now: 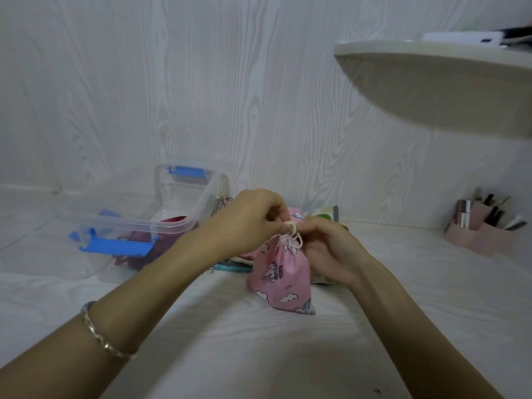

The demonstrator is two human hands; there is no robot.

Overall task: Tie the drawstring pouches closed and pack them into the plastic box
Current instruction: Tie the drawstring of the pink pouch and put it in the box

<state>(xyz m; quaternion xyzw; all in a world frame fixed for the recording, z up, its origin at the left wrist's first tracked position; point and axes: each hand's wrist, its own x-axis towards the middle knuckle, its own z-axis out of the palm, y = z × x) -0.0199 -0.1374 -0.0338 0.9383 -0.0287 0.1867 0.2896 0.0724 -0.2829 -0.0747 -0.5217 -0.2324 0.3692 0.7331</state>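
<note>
Just right of the plastic box [172, 223], a pink drawstring pouch [280, 272] stands on the white surface, printed with white clouds and unicorns, its neck gathered tight under a pale cord [294, 237] that loops at the top. Held above that neck, the left hand [250, 220] pinches the cord between thumb and curled fingers, its wrist wearing a silver bracelet [100, 332]. On the pouch's far side from the box, the right hand [328, 249] grips the cord too, fingers curled beside the gathered fabric. Inside the clear, blue-latched box lie dark red items. More pouches [299, 216] sit behind the hands, partly hidden.
</note>
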